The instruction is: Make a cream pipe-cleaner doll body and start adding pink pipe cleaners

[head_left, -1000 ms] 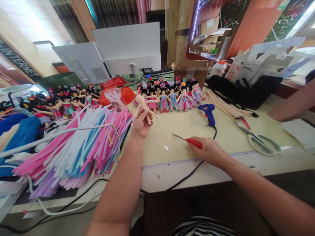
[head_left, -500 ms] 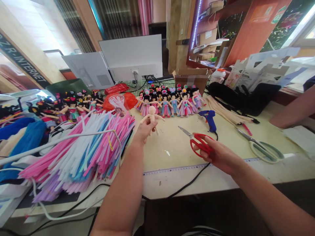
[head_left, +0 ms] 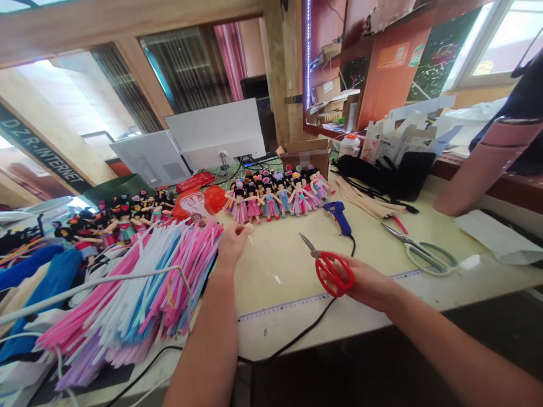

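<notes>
My left hand (head_left: 234, 242) is closed around a small beige doll figure (head_left: 250, 230), most of which the fingers hide. In my right hand (head_left: 360, 280) are red-handled scissors (head_left: 334, 273), their tip pointing up and left over the cream mat (head_left: 271, 254). Just beyond my left hand stand several dressed dolls (head_left: 271, 203) with black hair. The blue glue gun (head_left: 338, 217) lies on the mat behind the scissors, its black cord running toward the front edge.
Pink, white and blue fuzzy sticks (head_left: 139, 288) are heaped left of my left arm. Larger scissors (head_left: 428, 257) lie at the right beside a pink bottle (head_left: 487, 164). Beige sticks (head_left: 365, 198), a cardboard box (head_left: 305, 155) and monitors (head_left: 218, 135) are at the back.
The view has shifted. The beige figure, upright and showing its head and arms before, is now mostly hidden at my left fingers. My right hand has turned the red scissors slightly.
</notes>
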